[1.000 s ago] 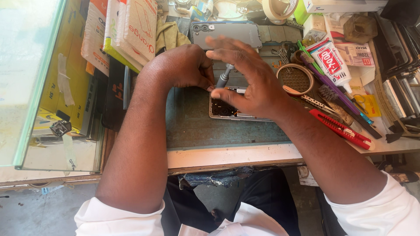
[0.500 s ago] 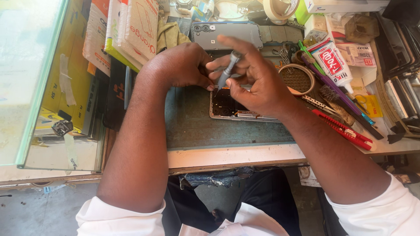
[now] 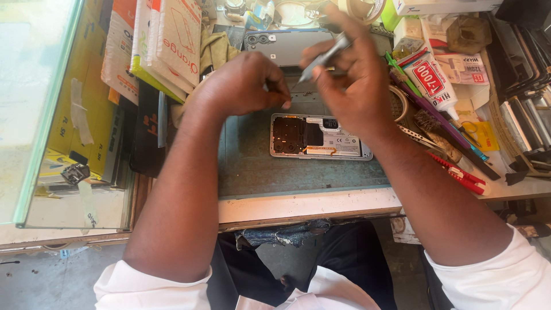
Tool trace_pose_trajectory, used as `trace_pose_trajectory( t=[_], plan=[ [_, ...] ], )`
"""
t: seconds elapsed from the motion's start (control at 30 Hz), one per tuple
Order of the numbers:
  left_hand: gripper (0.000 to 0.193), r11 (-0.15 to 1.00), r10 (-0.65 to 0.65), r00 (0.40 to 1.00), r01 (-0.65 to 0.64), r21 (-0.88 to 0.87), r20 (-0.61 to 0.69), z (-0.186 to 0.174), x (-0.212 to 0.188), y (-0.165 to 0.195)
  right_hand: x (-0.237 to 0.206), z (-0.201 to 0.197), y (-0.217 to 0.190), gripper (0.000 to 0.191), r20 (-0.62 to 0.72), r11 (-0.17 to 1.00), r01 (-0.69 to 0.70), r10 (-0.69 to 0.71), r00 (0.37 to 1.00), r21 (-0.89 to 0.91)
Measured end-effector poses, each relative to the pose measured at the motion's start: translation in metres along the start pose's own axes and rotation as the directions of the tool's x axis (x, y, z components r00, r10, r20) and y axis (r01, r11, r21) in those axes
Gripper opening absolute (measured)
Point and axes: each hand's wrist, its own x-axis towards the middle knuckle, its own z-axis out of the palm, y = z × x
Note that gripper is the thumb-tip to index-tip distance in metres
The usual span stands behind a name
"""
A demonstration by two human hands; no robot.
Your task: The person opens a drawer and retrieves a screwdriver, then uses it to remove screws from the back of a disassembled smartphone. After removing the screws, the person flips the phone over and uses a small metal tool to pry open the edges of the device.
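Note:
An opened phone [image 3: 320, 136] lies back-up on the grey-green work mat [image 3: 252, 166], its circuit board and battery exposed. My right hand [image 3: 350, 80] is raised above the phone's far edge and grips a slim grey screwdriver [image 3: 321, 57], tip pointing down-left. My left hand [image 3: 244, 86] hovers just left of it with fingertips pinched together near the tool's tip; whether it pinches a small part is not visible. The phone's detached grey back cover [image 3: 281, 46] rests beyond both hands.
Flat boxed packets [image 3: 166, 40] lean at the back left above a glass counter top [image 3: 40, 109]. At the right lie a glue tube [image 3: 430, 80], a tape roll [image 3: 399, 103], a red-handled tool [image 3: 465, 178] and several other tools. The bench edge [image 3: 310, 204] runs in front.
Both hands have lifted off the opened phone and moved toward the far side, uncovering it. The right hand has raised the screwdriver; the left fingertips have come together near its tip.

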Motion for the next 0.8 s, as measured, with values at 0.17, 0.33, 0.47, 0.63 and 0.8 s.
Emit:
trace_pose_trajectory(
  t=[0.17, 0.33, 0.47, 0.63, 0.8],
  plan=[
    [0.014, 0.997, 0.057, 0.98, -0.046, 0.064, -0.193, 0.022, 0.006, 0.002, 0.005, -0.015, 0.01, 0.057, -0.099, 0.993, 0.069, -0.079, 0.992, -0.094],
    [0.014, 0.998, 0.039, 0.962, -0.023, 0.063, -0.27, 0.022, 0.01, 0.003, 0.007, -0.019, 0.01, 0.055, -0.095, 0.978, 0.102, -0.12, 0.988, -0.18],
    [0.015, 0.995, -0.001, 0.989, 0.016, 0.095, -0.151, 0.0, 0.002, -0.008, 0.005, -0.016, 0.004, 0.053, -0.066, 0.991, 0.087, -0.094, 0.993, -0.104],
    [0.025, 0.985, -0.172, 0.977, 0.168, 0.037, 0.13, -0.014, -0.009, -0.005, 0.001, -0.002, -0.011, 0.058, 0.03, 1.0, -0.012, 0.011, 0.999, 0.018],
    [0.032, 0.969, -0.248, 0.948, 0.246, 0.034, 0.2, -0.015, -0.013, 0.007, -0.002, 0.018, -0.031, 0.058, 0.255, 0.999, 0.049, -0.041, 0.966, -0.024]
  ],
)
